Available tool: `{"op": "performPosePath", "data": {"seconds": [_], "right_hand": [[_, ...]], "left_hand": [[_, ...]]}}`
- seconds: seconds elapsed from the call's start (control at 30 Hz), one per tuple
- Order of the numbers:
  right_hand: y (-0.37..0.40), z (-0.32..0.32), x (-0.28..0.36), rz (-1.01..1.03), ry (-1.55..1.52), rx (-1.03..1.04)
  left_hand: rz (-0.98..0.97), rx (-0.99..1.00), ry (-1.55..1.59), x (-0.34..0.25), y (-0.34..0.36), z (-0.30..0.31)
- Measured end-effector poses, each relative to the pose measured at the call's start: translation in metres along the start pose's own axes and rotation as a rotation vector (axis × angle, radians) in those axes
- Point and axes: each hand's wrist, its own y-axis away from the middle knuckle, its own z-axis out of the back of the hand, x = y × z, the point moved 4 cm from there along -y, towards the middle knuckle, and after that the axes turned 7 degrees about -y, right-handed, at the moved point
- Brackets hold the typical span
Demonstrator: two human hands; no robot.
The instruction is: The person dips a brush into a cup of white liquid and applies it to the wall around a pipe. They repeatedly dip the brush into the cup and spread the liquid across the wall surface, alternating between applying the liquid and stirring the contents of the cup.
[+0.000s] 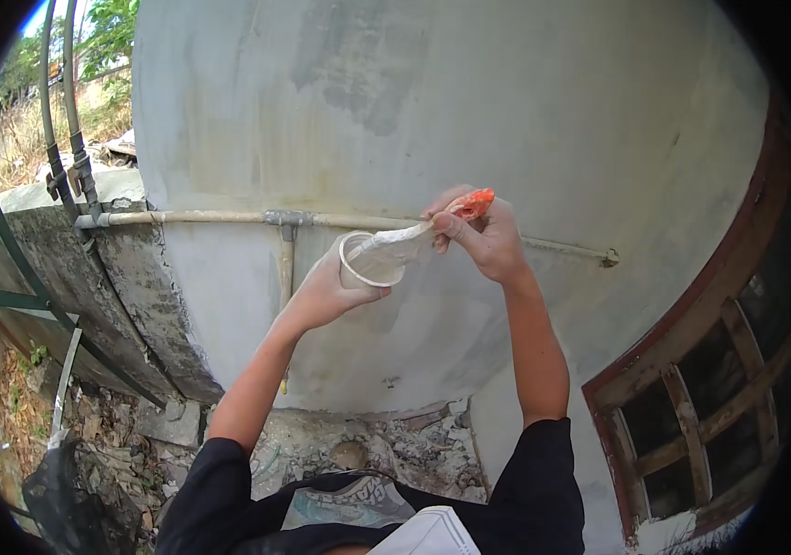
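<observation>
In my left hand (329,287) is a whitish cup (379,276), gripped round its side and tilted with its mouth facing up and right. My right hand (481,236) pinches a white-smeared tool with an orange end (477,203). The orange part sticks out above my fingers. Its white-coated length (405,237) slopes down to the left, reaching over the cup's rim. The coating hides the tool's exact kind. Pale smears show on my fingers. Both hands are in front of a grey plastered wall (451,120).
A pale pipe (210,217) runs along the wall behind my hands, with a branch (286,268) going down. Rubble (358,453) lies at the wall's foot. A wooden-framed window (701,416) stands at right; metal bars (7,208) and a rough low wall (127,287) at left.
</observation>
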Motion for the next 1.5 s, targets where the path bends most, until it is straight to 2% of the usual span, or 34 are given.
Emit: {"op": "performPosePath", "data": {"seconds": [0.07,0.13,0.5,0.6,0.67,0.8,0.87,0.9,0.97,1.13,1.2,1.27,1.33,1.5], "right_hand": [[-0.018,0.010,0.009,-0.005,0.056,-0.024],[-0.033,0.016,0.013,0.021,0.071,-0.025],[-0.117,0.051,0.038,0.109,0.185,-0.076],[-0.147,0.055,0.038,0.160,0.273,-0.077],[-0.163,0.053,0.036,0.194,0.351,-0.004],[-0.189,0.061,0.040,0.196,0.430,0.040],[-0.199,0.065,0.053,0.282,0.495,0.050],[-0.205,0.067,0.058,0.275,0.492,0.051],[-0.214,0.069,0.076,0.407,0.607,0.005],[-0.214,0.060,0.095,0.439,0.717,-0.018],[-0.182,0.034,0.103,0.778,0.839,0.067],[-0.148,0.014,0.101,1.119,1.084,0.009],[-0.129,0.004,0.073,1.169,1.107,0.021],[-0.111,0.002,-0.006,1.148,1.146,0.011]], "left_hand": [[-0.050,-0.043,0.018,-0.006,-0.017,0.009],[0.005,-0.068,-0.088,-0.005,-0.030,0.018],[-0.003,-0.095,-0.055,-0.017,-0.085,0.045],[-0.006,-0.167,-0.165,-0.005,-0.066,0.043],[0.010,-0.205,-0.161,0.005,-0.037,0.033],[0.091,-0.132,-0.103,0.036,0.021,0.013],[0.198,-0.099,-0.025,0.043,0.045,0.004],[0.205,-0.097,-0.022,0.048,0.053,0.002],[0.212,-0.112,-0.025,0.057,0.064,0.000],[0.244,-0.192,-0.069,0.048,0.088,0.011],[0.213,-0.216,-0.105,0.049,0.101,0.013],[0.241,-0.232,0.003,0.047,0.109,0.011],[0.227,-0.221,0.024,0.044,0.114,0.005],[0.243,-0.225,0.028,0.038,0.121,-0.006]]}}
